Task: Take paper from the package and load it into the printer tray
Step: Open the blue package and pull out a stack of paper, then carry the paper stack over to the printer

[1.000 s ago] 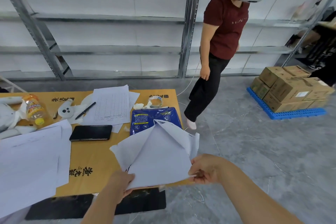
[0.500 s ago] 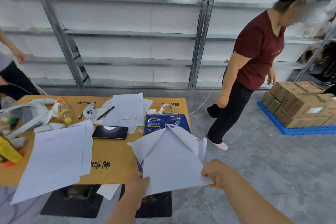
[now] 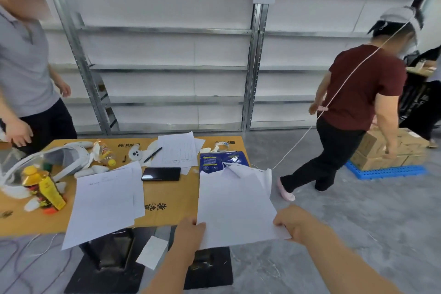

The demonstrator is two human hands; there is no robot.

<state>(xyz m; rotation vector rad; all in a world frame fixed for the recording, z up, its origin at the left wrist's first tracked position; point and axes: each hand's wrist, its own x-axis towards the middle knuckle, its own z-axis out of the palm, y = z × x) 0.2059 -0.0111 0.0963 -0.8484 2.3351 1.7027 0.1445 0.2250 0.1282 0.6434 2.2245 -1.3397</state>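
Observation:
A white paper stack (image 3: 235, 205) hangs over the near right corner of the wooden table (image 3: 171, 198), held flat by both hands. My left hand (image 3: 191, 231) grips its near left corner. My right hand (image 3: 290, 222) grips its near right corner. The stack's far edge lies over the blue paper package (image 3: 214, 161), whose torn white wrapper flaps stick up beside it. No printer tray is recognisable in view.
More loose sheets (image 3: 105, 200), a black phone (image 3: 161, 174), a pen (image 3: 152, 154), bottles (image 3: 47, 188) and a white headset (image 3: 69, 157) lie on the table. A person in grey (image 3: 26, 74) stands left. A person in dark red (image 3: 353, 107) walks right near boxes on a blue pallet (image 3: 386, 170).
The view has tilted up and pulled back. The folded sheets have flattened out in my hands. The person in red has walked right toward the boxes; the person at left has come into view.

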